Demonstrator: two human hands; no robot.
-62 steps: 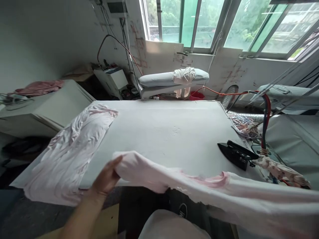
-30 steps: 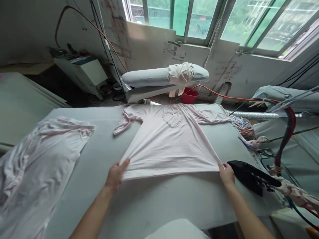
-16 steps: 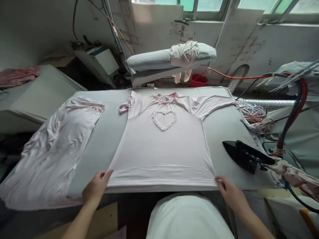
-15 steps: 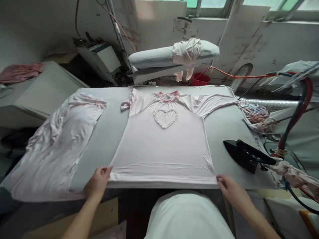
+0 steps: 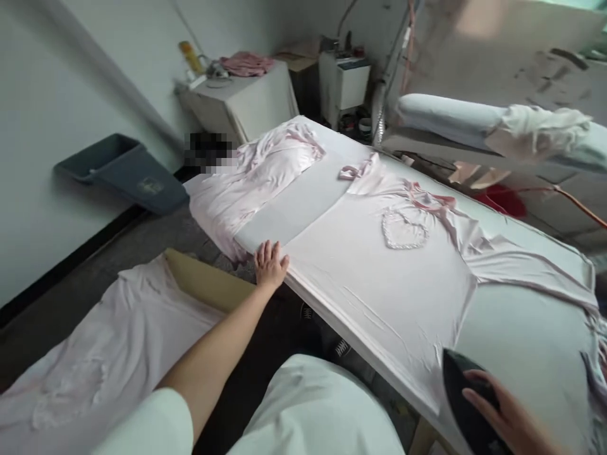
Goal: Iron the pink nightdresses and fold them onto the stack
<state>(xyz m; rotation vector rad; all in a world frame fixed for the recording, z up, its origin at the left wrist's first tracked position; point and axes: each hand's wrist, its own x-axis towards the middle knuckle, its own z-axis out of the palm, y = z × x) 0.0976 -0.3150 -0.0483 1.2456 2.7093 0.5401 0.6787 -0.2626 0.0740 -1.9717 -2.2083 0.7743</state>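
A pale pink T-shirt (image 5: 370,278) lies spread on the ironing table (image 5: 526,328), with a ruffled heart on its chest and a pink neckband. At the table's front edge, my left hand (image 5: 271,265) rests with fingers spread, close to the shirt's left hem corner. My right hand (image 5: 497,404) is wrapped round the handle of a black iron (image 5: 458,385). The iron's tip sits beside the shirt's right hem corner. The lower part of the iron runs out of view at the bottom.
A heap of pale pink garments (image 5: 270,167) covers the table's far left end. Below on the left, more pink cloth (image 5: 128,335) drapes over a cardboard box (image 5: 203,278). A grey bin (image 5: 142,174) stands by the wall. Behind the table is a padded sleeve board (image 5: 450,117).
The view has turned left. My right hand has let go of the hem and taken hold of the iron. My left hand has opened from its pinch on the hem.
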